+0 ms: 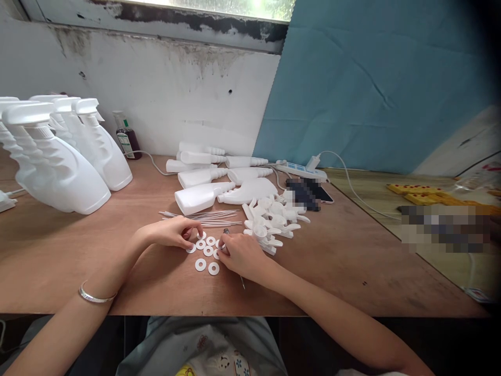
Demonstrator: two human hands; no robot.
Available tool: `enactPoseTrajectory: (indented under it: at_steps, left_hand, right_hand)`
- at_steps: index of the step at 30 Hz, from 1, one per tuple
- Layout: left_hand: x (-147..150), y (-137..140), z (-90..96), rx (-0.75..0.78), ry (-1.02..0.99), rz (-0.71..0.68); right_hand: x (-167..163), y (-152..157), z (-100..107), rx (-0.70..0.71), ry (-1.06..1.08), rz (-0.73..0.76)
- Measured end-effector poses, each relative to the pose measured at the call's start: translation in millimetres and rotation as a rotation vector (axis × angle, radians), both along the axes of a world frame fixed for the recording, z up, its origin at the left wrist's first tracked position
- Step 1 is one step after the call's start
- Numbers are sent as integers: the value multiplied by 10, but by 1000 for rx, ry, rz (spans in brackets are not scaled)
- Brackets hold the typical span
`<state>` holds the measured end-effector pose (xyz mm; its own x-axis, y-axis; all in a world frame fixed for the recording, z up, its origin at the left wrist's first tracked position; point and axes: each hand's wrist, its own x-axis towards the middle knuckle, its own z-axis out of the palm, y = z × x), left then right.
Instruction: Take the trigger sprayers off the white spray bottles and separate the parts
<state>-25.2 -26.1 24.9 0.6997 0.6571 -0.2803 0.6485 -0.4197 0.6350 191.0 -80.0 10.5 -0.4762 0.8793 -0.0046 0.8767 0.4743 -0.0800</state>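
Note:
Several flat white ring washers lie loosely together on the brown table, between my two hands. My left hand rests at their left side, its thumb and index finger apart and touching washers at the edge. On the other side my right hand is closed around a thin tool; its dark end shows above the fingers and its slim metal shaft sticks out below. The right fingertips also touch washers and partly cover them. Behind my hands lie several thin white tubes.
White spray trigger heads are piled to the right. Several white bottles lie on their sides behind. Assembled spray bottles stand at left, near a dark sauce bottle. A power strip and a phone are at back right.

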Motion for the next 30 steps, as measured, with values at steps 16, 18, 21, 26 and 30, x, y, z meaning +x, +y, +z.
enactPoseTrajectory:
  at_steps: [16, 18, 21, 26, 30]
  left_hand:
    - [20, 6, 9, 69, 53, 17]
    - [0, 7, 23, 94, 75, 42]
    - [-38, 15, 38, 189, 127, 129]
    - [-15, 19, 11, 193, 91, 136]
    - [74, 1, -39, 144, 24, 96]
  right_hand:
    - [-8, -6, 4, 10, -24, -14]
    - [-11, -9, 9, 11, -31, -32]
    - [-14, -7, 15, 20, -47, -70]
    - [-1, 32, 9, 26, -45, -71]
    - [6, 70, -11, 17, -24, -54]
